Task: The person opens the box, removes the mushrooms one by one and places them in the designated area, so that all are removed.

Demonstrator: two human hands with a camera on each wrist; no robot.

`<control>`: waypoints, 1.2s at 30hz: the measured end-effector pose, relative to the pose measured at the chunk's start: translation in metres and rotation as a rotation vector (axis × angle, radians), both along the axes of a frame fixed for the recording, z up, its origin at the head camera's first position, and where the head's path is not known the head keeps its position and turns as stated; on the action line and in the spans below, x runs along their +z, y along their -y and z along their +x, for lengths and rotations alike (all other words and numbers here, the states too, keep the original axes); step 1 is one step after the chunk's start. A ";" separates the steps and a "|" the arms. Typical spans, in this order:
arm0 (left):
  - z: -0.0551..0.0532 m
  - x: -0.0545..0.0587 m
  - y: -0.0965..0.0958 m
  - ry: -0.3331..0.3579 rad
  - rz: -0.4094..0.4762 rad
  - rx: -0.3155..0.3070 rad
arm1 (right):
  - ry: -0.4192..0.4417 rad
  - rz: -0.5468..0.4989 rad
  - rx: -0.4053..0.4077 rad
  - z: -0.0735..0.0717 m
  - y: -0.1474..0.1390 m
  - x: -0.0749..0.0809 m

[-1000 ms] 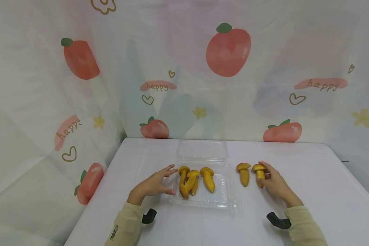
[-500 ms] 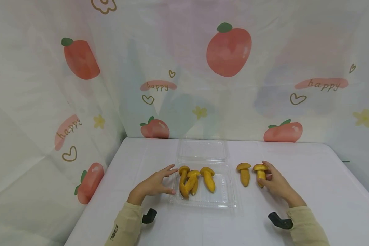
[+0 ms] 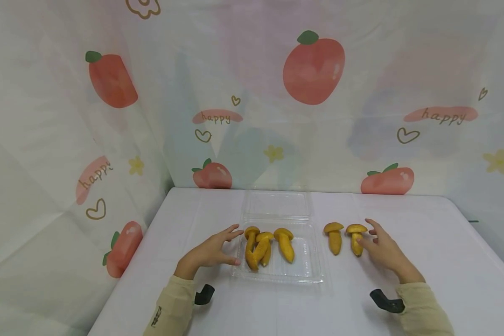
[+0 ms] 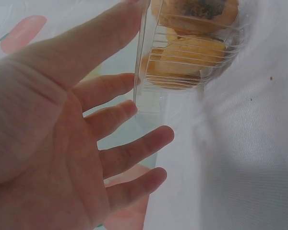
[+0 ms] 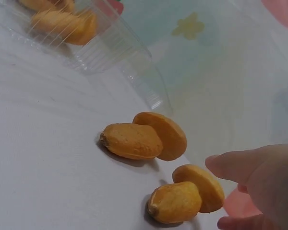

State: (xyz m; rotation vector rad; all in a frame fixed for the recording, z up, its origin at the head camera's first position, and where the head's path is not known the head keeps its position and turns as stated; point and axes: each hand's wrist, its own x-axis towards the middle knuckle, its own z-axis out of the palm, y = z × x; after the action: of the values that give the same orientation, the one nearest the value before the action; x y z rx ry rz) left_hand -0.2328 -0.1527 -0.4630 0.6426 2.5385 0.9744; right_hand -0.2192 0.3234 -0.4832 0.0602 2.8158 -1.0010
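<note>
Yellow-brown mushrooms (image 3: pixel 284 245) lie in a clear plastic clamshell box (image 3: pixel 308 273), its lid (image 3: pixel 277 205) folded back behind it. My left hand (image 3: pixel 206 253) is at the box's left side, fingers spread. In the left wrist view its thumb and nearest fingertips meet the clear rim (image 4: pixel 140 62). To the right of the box, two more mushrooms lie on the table: one nearer the box (image 3: pixel 334 241), another (image 3: pixel 356 246) beside my right hand (image 3: pixel 384 252). That hand's fingers are parted and hold nothing; the right wrist view shows a gap between the fingertips and this mushroom (image 5: pixel 175 203).
The white table (image 3: pixel 277 310) ends at a fruit-printed cloth backdrop (image 3: pixel 252 140), with another cloth side (image 3: pixel 38 186) on the left. Black curved pieces (image 3: pixel 204 295) stick out beside both sleeves.
My right hand has let go of the rightmost mushroom and drawn back slightly to the right. The mushroom stays on the table. My left hand has kept its place at the box.
</note>
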 end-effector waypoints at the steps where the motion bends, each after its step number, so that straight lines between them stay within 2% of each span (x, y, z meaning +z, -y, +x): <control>1: 0.000 0.000 0.000 0.000 0.000 -0.001 | -0.013 0.004 -0.002 0.000 -0.001 0.000; 11: 0.000 -0.001 0.000 0.009 0.007 0.011 | -0.170 0.001 0.015 0.004 0.007 0.012; 24: -0.001 -0.002 0.000 0.018 0.005 0.015 | -0.296 -0.032 0.062 0.012 0.032 0.025; 32: -0.001 -0.004 0.000 0.022 0.001 0.023 | -0.293 -0.097 0.078 0.017 0.052 0.033; 36: -0.001 -0.002 0.000 0.025 0.002 0.030 | -0.307 -0.098 0.102 0.019 0.064 0.034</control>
State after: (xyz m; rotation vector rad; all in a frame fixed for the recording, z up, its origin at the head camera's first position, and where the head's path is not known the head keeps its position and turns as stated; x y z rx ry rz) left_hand -0.2335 -0.1525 -0.4650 0.5916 2.5326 0.9889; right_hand -0.1999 0.2593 -0.4492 -0.2686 2.9944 -1.2143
